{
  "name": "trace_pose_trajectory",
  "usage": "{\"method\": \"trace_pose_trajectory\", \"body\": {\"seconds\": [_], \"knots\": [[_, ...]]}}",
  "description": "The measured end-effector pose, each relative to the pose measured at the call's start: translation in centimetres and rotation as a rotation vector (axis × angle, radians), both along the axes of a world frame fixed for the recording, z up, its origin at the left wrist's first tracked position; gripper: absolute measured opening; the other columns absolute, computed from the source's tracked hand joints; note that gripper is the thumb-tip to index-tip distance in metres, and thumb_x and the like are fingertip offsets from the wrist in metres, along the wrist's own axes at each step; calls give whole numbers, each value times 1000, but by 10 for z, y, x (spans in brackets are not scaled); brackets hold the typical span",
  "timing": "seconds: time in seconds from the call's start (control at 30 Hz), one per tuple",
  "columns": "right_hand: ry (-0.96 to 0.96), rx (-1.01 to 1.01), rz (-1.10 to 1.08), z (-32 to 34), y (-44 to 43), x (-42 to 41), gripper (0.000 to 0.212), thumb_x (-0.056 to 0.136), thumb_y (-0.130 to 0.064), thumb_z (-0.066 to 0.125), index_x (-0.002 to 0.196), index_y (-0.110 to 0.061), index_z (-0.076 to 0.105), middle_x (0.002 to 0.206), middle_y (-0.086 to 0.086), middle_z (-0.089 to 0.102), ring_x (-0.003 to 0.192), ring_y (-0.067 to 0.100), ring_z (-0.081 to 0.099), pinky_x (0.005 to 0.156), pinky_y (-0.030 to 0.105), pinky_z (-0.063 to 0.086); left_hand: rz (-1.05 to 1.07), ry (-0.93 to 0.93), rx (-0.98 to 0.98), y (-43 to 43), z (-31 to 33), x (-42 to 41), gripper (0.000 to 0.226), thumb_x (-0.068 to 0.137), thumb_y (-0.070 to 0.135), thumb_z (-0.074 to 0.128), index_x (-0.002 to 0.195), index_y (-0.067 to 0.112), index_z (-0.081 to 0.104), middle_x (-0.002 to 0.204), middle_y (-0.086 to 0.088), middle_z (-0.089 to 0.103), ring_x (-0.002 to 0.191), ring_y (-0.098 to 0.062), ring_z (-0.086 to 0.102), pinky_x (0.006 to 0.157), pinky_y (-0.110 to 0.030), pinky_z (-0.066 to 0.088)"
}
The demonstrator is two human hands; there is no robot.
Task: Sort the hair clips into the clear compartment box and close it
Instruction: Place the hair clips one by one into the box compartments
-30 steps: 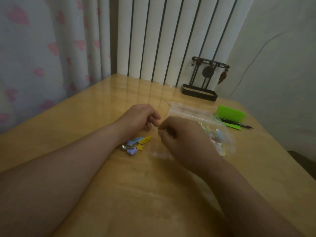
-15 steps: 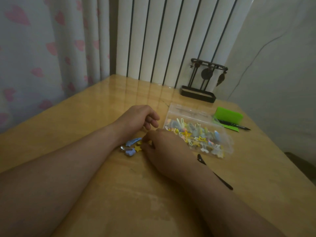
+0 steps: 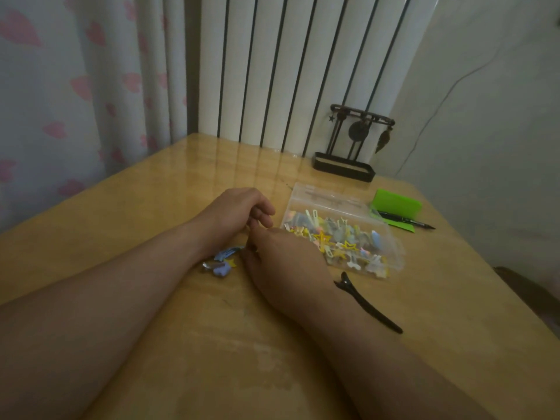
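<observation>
Head view: box [image 3: 328, 197] full of clips [image 3: 333, 241] near table's right edge; loose clips [image 3: 222, 262] mid-table, part-hidden by left wrist. Left hand [image 3: 239, 209] curled, right hand [image 3: 285, 262] fingertips hidden: grip unclear. Glossy wood table [image 3: 454, 298]; radiator [image 3: 272, 71], curtain [image 3: 75, 86] behind.

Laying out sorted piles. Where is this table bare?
Free: the wooden table left of the left hand toward the curtain, and the near strip between the forearms. Crowded: around the clear plastic box, loose pastel clips, long black clip.
</observation>
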State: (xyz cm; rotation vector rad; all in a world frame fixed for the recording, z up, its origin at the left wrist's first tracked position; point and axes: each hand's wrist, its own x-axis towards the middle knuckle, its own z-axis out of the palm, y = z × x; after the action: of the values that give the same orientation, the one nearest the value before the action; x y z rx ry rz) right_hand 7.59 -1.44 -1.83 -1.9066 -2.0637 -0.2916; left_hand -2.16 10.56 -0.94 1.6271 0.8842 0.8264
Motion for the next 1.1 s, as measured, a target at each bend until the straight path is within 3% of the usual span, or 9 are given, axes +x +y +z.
{"method": "trace_pose_trajectory", "body": {"seconds": [0.07,0.2,0.37,0.47,0.53,0.63,0.77,0.87,1.1], "knots": [[-13,13,11,1,-2,0,23,104,-35,49,120,-22,60,105,0,68,92,28,67,62,37,42,0,3,0,-1,0,0,34,98,19,47,98,4,77,85,-10,80,61,-9,61,63,-29,44],[90,-4,65,4,-13,1,17,104,-33,50,112,-24,62,99,-2,71,90,23,66,68,39,49,-6,-5,-4,-3,-1,-1,33,99,18,47,99,2,76,88,-13,80,68,-16,60,63,-29,45],[400,24,152,17,-23,10,5,96,-23,60,94,-26,62,74,-9,62,68,9,58,63,38,50,-11,-15,19,-1,-2,-3,33,100,18,48,97,3,77,91,-17,77,72,-16,65,69,-32,49],[639,111,95,33,-24,26,12,96,-24,63,86,-22,68,72,-1,69,66,13,68,65,44,58,-25,-7,45,1,-1,-4,33,99,20,48,95,6,77,81,-7,76,75,-20,63,74,-37,49],[694,132,36,40,-26,38,10,95,-23,66,85,-23,69,73,-1,72,67,13,71,66,48,61,-21,-1,40,2,-1,-4,33,100,20,48,97,5,77,84,-8,78,74,-21,62,74,-36,49],[667,176,-79,50,-27,61,10,92,-17,70,91,-26,66,81,-2,72,76,14,71,70,46,62,-13,-4,16,1,-2,-1,33,100,18,47,97,3,76,85,-12,80,71,-21,61,71,-34,48],[617,183,-294,58,-29,104,19,94,-17,69,108,-28,63,87,-4,71,77,14,71,64,39,62,-15,-7,25,3,-3,0,32,100,18,48,95,3,76,84,-13,79,70,-21,61,74,-37,50],[483,126,-441,54,-30,125,7,89,-17,69,91,-23,71,83,-9,69,78,15,68,70,37,59,-21,-4,29,4,-5,-1,32,100,17,48,94,3,76,84,-12,79,70,-20,61,76,-38,50],[338,-88,-543,47,-28,130,18,89,-27,68,78,-17,79,70,-2,73,68,17,69,67,35,60,-47,-17,39,3,-3,0,30,92,24,54,95,4,76,84,-12,80,67,-16,61,72,-34,50]]}}
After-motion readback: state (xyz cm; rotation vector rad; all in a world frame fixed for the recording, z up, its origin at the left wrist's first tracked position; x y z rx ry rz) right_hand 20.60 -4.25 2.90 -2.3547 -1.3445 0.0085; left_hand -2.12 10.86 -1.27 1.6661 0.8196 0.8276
